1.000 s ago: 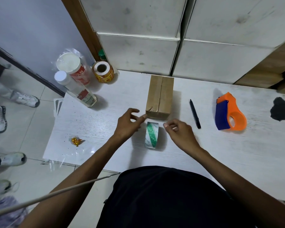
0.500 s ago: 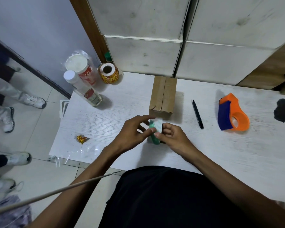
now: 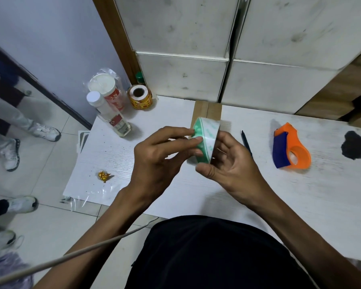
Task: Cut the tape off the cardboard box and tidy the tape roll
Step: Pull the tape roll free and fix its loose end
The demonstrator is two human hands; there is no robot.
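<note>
A green and white tape roll (image 3: 205, 138) is held up above the white table, in front of the cardboard box (image 3: 207, 109), which stands behind it and is mostly hidden. My left hand (image 3: 163, 155) pinches the roll's left side with thumb and fingertips. My right hand (image 3: 229, 165) cups the roll from the right and below, thumb under it.
An orange and blue tape dispenser (image 3: 290, 150) lies right of my hands, a black pen (image 3: 246, 142) between. Two bottles (image 3: 108, 107) and a yellow label roll (image 3: 140, 97) stand at the back left. A gold wrapper (image 3: 104, 176) lies near the table's left edge. People's feet stand on the floor left.
Both hands closed on the tape roll and lifted it off the table, up in front of the box.
</note>
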